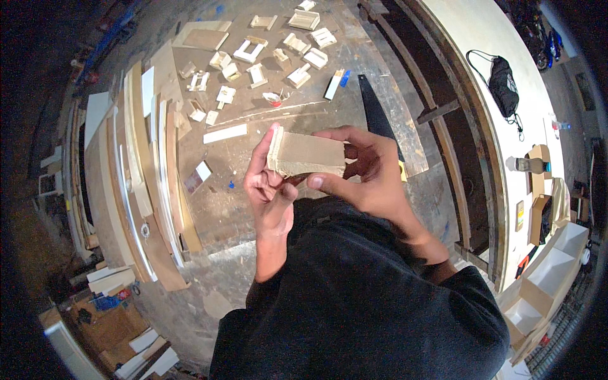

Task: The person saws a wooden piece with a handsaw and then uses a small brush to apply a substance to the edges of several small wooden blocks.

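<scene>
Boards, long and pale, (142, 190) lean stacked along the left edge of the dusty workshop floor (240, 209). Left hand (269, 190) clasps the left end of a tan rectangular wooden block (308, 155), index finger up its end face, the other fingers curled beneath. The block sits level between both hands, above the floor. Right hand (373, 171) grasps its right end, thumb along the lower edge, fingers over the top. Small white wooden frame pieces (253, 50) lie scattered toward the floor's far edge; a dark saw blade (375, 107) lies just beyond the right hand.

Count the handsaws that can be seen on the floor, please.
1. The handsaw lies on the floor beyond the hands, its dark blade pointing away; others may be hidden.
</scene>
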### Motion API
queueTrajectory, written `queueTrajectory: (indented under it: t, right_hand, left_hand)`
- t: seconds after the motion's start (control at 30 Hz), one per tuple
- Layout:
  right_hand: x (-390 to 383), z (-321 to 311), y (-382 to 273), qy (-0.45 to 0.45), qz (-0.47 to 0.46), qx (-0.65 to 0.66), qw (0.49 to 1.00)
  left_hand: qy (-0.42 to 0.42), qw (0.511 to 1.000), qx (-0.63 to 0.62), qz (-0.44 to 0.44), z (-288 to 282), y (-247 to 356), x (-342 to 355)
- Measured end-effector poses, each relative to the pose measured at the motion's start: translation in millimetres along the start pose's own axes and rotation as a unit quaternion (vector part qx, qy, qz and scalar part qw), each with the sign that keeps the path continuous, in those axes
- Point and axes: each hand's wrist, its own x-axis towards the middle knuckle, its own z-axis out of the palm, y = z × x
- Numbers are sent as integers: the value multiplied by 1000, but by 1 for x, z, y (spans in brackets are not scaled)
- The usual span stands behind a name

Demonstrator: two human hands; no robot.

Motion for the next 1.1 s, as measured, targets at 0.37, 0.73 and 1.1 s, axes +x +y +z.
queueTrajectory:
  t: [0.37, 0.73, 1.1]
  right_hand:
    - [17, -5, 16, 102, -112, -84, 985]
    - [2, 94, -67, -186, -499, -163, 830]
    - [10, 137, -88, -155, -378, -240, 881]
  left_hand:
    - [21, 965, -255, -57, -42, -6, -6]
    - [-15, 894, -447, -6, -102, 12, -12]
    - [48, 917, -396, -1, -158, 30, -21]
